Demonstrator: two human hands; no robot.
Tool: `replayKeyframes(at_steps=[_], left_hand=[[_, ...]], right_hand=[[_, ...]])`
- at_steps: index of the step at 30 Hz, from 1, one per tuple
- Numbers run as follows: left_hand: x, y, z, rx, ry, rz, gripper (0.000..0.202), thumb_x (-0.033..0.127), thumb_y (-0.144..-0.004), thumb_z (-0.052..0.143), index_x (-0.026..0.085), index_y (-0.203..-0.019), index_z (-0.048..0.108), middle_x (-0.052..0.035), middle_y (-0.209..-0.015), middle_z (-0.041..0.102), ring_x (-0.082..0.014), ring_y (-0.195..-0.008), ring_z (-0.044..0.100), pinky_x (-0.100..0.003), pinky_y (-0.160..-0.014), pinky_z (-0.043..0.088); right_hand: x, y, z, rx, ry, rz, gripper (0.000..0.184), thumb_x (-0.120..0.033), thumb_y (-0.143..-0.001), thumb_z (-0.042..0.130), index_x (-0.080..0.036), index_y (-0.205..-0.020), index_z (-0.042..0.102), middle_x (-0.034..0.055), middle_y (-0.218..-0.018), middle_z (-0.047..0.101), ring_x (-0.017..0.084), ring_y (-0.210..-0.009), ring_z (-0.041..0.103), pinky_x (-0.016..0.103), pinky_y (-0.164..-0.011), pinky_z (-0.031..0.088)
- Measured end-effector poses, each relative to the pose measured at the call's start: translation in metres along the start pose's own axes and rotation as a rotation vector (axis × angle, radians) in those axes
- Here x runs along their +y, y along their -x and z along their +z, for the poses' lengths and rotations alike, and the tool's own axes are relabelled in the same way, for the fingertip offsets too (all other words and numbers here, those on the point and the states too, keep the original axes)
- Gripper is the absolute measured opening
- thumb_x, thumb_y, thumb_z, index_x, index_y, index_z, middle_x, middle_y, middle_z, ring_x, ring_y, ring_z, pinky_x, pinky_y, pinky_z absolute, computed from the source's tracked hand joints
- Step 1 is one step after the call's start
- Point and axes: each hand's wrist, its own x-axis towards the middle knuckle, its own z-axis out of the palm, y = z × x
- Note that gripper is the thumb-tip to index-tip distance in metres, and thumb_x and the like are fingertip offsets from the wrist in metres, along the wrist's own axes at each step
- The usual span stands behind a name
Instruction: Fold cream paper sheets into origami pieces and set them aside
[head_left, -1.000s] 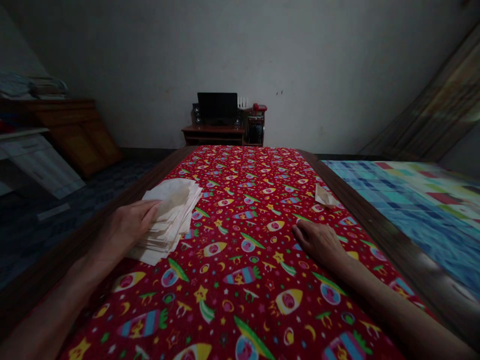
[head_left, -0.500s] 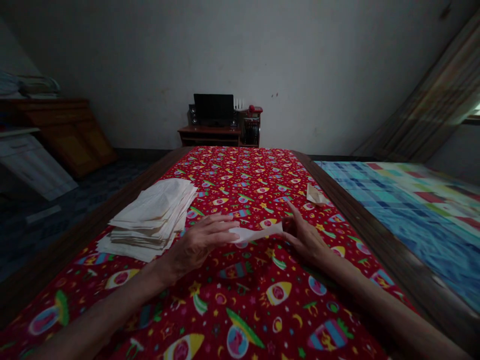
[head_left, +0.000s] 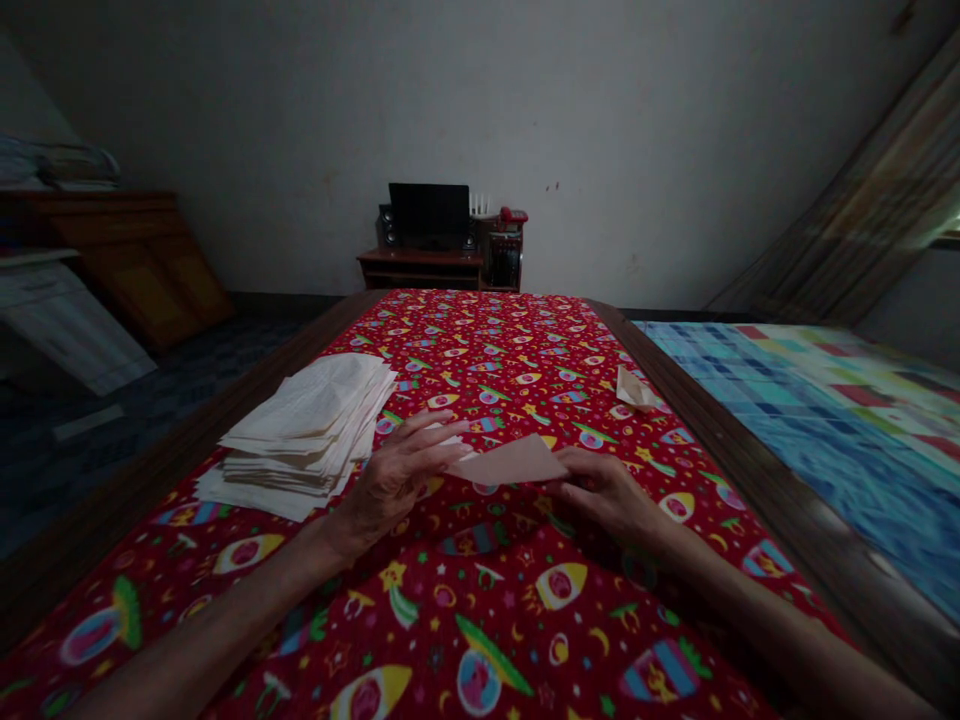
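Observation:
A small folded piece of paper (head_left: 514, 462), brownish on the face toward me, spans the space between my two hands just above the red patterned cloth (head_left: 480, 590). My left hand (head_left: 405, 470) pinches its left end, where a white edge shows behind the fingers. At the right end, the thumb and fingers of my right hand (head_left: 604, 490) close on the paper. Left of my left hand lies a thick, uneven stack of white paper sheets (head_left: 307, 420). Another small folded paper (head_left: 634, 390) rests near the cloth's right edge.
Dark wood edges (head_left: 697, 420) border the cloth. On the right is a bed with a blue checked cover (head_left: 810, 480). A low stand (head_left: 420, 262) with a monitor (head_left: 429, 212) is against the far wall. Wooden cabinets (head_left: 127, 260) stand at the left.
The paper has tilted, so its broad brownish face now shows instead of a thin white strip. My right hand's raised index finger has come down onto it.

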Motion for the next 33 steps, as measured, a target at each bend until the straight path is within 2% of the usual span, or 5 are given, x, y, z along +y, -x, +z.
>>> replayKeyframes(at_steps=[9, 14, 20, 27, 33], left_hand=[[0.000, 0.009, -0.003, -0.044, -0.169, -0.030, 0.029, 0.014, -0.088, 0.054, 0.023, -0.115, 0.060, -0.0104, -0.138, 0.048, -0.0259, -0.130, 0.039, -0.048, -0.104, 0.038], [0.017, 0.015, 0.008, -0.115, -0.134, -0.068, 0.037, 0.022, -0.086, 0.058, 0.021, -0.123, 0.055, -0.0126, -0.136, 0.048, -0.0272, -0.125, 0.041, -0.047, -0.100, 0.041], [0.030, 0.023, 0.015, -0.152, -0.123, -0.089, 0.017, 0.018, -0.090, 0.051, 0.020, -0.098, 0.066, -0.0053, -0.087, 0.061, -0.0167, -0.082, 0.055, -0.029, -0.071, 0.048], [0.053, 0.029, 0.016, -0.268, -0.237, 0.003, 0.026, 0.014, -0.092, 0.044, 0.017, -0.114, 0.059, -0.0085, -0.112, 0.062, -0.0209, -0.101, 0.056, -0.040, -0.092, 0.045], [0.039, 0.033, 0.018, -0.224, -0.196, -0.016, 0.025, 0.016, -0.094, 0.041, 0.016, -0.107, 0.063, -0.0071, -0.111, 0.066, -0.0206, -0.108, 0.056, -0.038, -0.092, 0.049]], right_hand=[[-0.036, 0.012, -0.020, 0.388, 0.698, -0.458, 0.016, -0.015, -0.085, 0.054, -0.022, -0.095, 0.065, 0.0059, -0.090, 0.071, 0.015, -0.079, 0.066, 0.026, -0.069, 0.050], [-0.044, 0.023, -0.013, 0.320, 0.914, -0.493, 0.013, -0.015, -0.086, 0.053, -0.020, -0.093, 0.063, 0.0066, -0.087, 0.071, 0.017, -0.074, 0.064, 0.029, -0.066, 0.047], [-0.041, 0.028, 0.005, 0.167, 0.920, -0.526, 0.018, -0.018, -0.091, 0.045, -0.017, -0.087, 0.063, 0.0071, -0.083, 0.069, 0.018, -0.071, 0.060, 0.030, -0.062, 0.045], [-0.040, 0.029, 0.007, 0.161, 0.939, -0.486, 0.023, -0.015, -0.092, 0.041, -0.014, -0.087, 0.063, 0.0082, -0.083, 0.068, 0.017, -0.073, 0.058, 0.030, -0.063, 0.045], [-0.041, 0.029, 0.009, 0.147, 0.852, -0.580, 0.024, -0.020, -0.095, 0.040, -0.014, -0.087, 0.062, 0.0074, -0.082, 0.068, 0.017, -0.073, 0.059, 0.029, -0.061, 0.045]])
